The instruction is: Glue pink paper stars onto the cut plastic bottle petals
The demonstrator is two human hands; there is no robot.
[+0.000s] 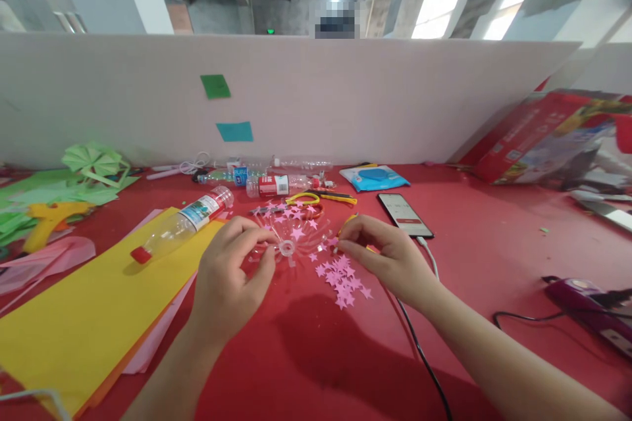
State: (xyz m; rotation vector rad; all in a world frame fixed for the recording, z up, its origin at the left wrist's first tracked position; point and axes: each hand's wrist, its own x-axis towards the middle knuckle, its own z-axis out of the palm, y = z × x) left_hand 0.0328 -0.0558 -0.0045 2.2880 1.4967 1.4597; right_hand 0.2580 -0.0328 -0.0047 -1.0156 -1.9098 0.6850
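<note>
A clear plastic bottle top [287, 248], cut into splayed strips, lies on the red table with its ring-shaped neck towards me. Pink paper stars [297, 233] sit on and among its strips. My left hand [236, 270] is at its left side, thumb and forefinger pinched on a clear strip. To the right of it, my right hand [380, 250] is closed in a pinch by the strip ends; a small pale bit shows at the fingertips, too small to name. Loose pink stars [343, 281] lie in a pile below my right fingers. A yellow object is partly hidden behind that hand.
Yellow paper sheets [113, 296] lie at left under a plastic bottle [182, 223], near a yellow glue gun [52, 217]. Further back are bottles [284, 185], yellow-handled tools [336, 197], a wipes pack [375, 177] and a phone [405, 214]. A black cable [419, 342] runs beneath my right arm.
</note>
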